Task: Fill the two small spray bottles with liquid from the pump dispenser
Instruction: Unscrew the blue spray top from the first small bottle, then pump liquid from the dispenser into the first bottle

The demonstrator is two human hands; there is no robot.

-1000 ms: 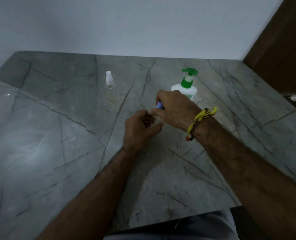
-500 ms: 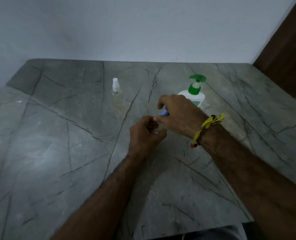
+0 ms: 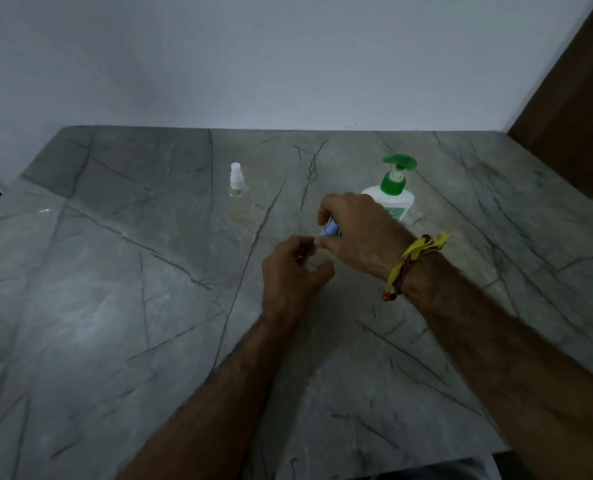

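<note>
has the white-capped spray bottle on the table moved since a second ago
No. The white-capped spray bottle stands at the same spot left of the pump dispenser, beside the same dark vein in the table; only the camera shifted.
</note>
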